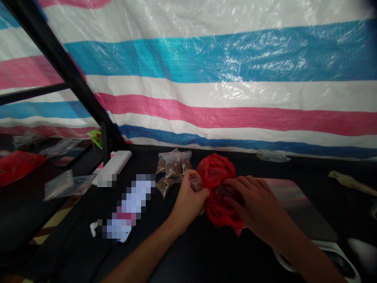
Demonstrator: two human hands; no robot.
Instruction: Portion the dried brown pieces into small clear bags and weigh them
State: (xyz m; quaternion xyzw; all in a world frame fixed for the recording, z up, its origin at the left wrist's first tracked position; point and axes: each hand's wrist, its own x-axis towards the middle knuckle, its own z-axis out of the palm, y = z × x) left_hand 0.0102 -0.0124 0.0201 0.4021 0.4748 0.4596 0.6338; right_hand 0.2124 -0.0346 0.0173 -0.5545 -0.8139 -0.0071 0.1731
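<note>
While both bare hands work together at a crumpled red plastic bag (216, 173), the left hand (187, 200) is closed, thumb and fingers pinching a small clear plastic bag (196, 182) against the near-left side of the red bundle. The right hand (247, 200) lies across the red bag's right side, its fingers (244, 184) spread and lightly curled over the plastic; whether they grip or only rest there, I cannot tell.

The red bag sits on a black tabletop (206, 251), between the hands and pressed against both. Balled up, it has only a loose long axis, running from its rounded far end towards a crumpled tail that points at the person.

Just beyond the left hand lie small clear bags of brown nuts (169, 165), with a white box (113, 167) and a pixelated white object (129, 206) further left. A grey flat panel (297, 204) lies past the right hand. Another red bag (17, 167) and loose clear bags (69, 184) sit on the left, below a striped tarp (206, 78).
</note>
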